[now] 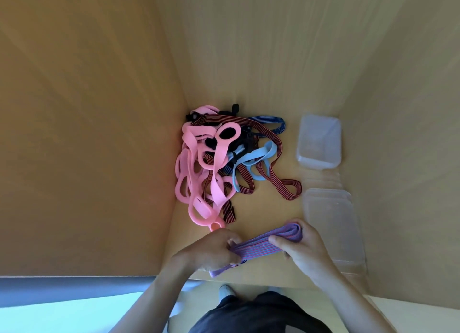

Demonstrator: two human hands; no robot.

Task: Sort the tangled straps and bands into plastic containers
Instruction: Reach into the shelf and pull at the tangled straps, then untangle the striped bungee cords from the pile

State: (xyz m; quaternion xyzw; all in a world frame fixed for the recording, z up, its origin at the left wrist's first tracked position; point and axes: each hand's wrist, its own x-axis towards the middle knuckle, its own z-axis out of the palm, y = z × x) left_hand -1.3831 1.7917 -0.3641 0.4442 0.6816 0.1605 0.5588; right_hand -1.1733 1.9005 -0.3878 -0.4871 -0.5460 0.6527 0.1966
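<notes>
Strap, purple with red stripes (258, 243): folded into a flat bundle of several layers and held just above the near edge of the counter (263, 208), with one loose end hanging off that edge.

Left hand (214, 250): fingers (231, 241) curled and pinching the bundle's left end.

Right hand (303, 248): fingers closed round the right end, at the fold.

Tangle (216, 158): lies in the far left corner of the counter against the wooden walls, well apart from the hands. It holds pink bands (196, 183), a light-blue band (258, 153), a red-and-black striped strap (286, 185) and a blue striped strap (271, 121), all interlaced.

Clear container (319, 141): sits open at the far right edge; nothing can be made out inside it.

Flat clear stack (333, 223): lies along the right edge, just beside the right hand. Whether it is lids or shallow tubs cannot be told.

Step in hand, as judged: one strap is freed and being folded, and sorting is barely begun. The next move calls for keeping the folds pinched while carrying the bundle right into a container.
</notes>
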